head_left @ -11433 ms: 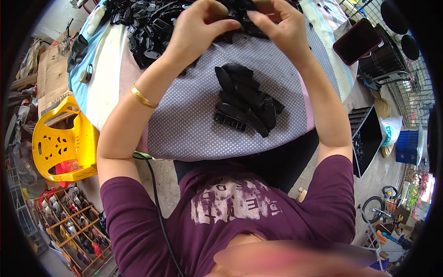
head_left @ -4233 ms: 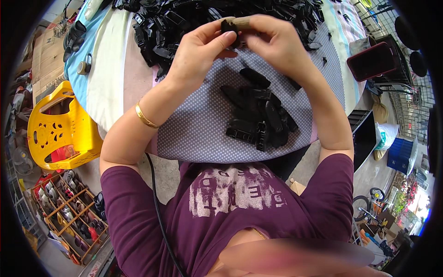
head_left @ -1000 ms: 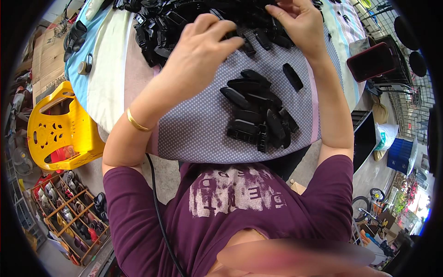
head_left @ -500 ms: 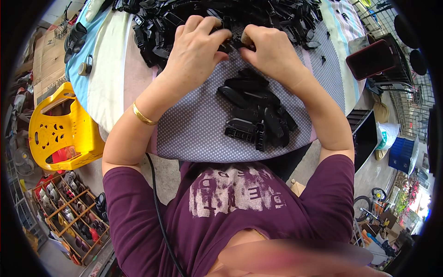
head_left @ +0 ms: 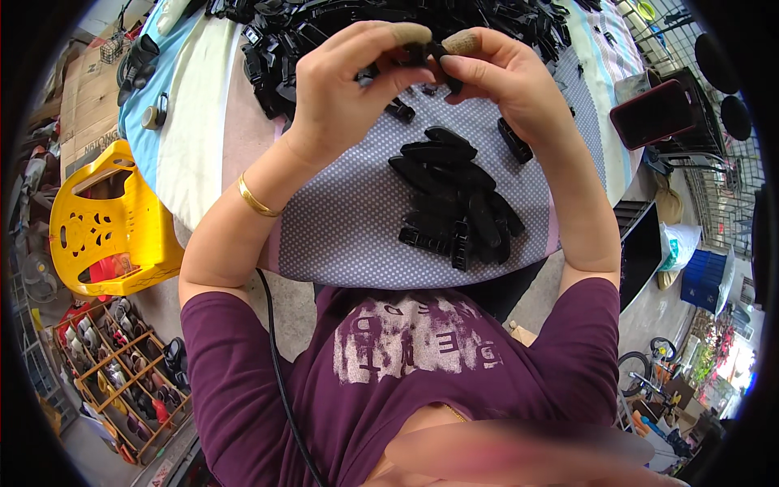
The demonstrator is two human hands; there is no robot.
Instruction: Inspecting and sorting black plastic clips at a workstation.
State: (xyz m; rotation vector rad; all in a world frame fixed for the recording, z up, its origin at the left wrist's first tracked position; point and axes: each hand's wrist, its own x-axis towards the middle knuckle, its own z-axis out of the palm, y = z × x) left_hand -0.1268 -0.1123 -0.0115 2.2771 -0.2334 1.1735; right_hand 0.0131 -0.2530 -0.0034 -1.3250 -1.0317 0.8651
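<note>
Over the far part of the table, my left hand (head_left: 345, 85) and my right hand (head_left: 515, 85) meet fingertip to fingertip. Both pinch a small black plastic part (head_left: 442, 66) between thumb and index finger; its exact shape is mostly hidden by the fingers. Beige covers wrap both index fingertips. Nearer to me lies a small pile of black plastic pieces (head_left: 454, 191), elongated and some with ribbed edges. Beyond my hands a large heap of similar black pieces (head_left: 324, 28) spreads across the table. One loose black piece (head_left: 514, 140) rests beside my right wrist.
A patterned cloth (head_left: 341, 235) covers the rounded table. A yellow plastic chair (head_left: 114, 227) stands at the left, above a shoe rack (head_left: 122, 373). At the right edge sits a dark-screened phone (head_left: 653, 114). A black cable (head_left: 280, 373) runs down by my left side.
My hands have lifted from the edge of the heap and turned, with a black part now visible between the fingertips. A loose piece has come into view by my right wrist.
</note>
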